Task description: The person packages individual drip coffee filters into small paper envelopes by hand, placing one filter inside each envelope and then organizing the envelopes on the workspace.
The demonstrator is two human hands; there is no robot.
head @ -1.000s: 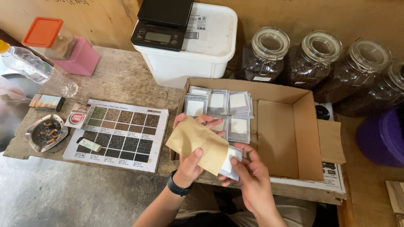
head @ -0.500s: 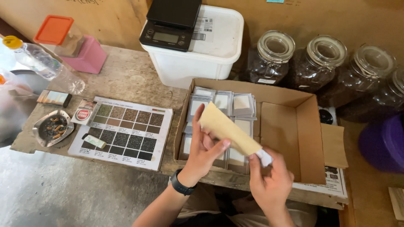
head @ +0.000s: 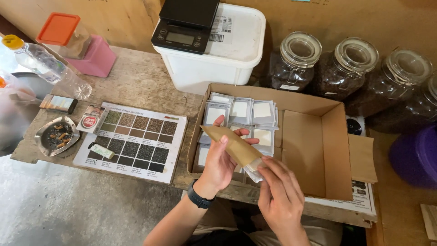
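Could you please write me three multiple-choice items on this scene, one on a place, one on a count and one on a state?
1. Where does the black scale sit?
A. on the white tub
B. in the cardboard box
C. on the colour chart

2. How many glass jars line the back?
A. one
B. two
C. at least three

3. How is the brown envelope held?
A. lying loose in the box
B. left hand grips it, right hand at its lower end
C. right hand alone

Answers: 1 A, the scale rests on the tub's lid. 2 C, three full jars show, a fourth at the edge. 3 B, both hands touch it.
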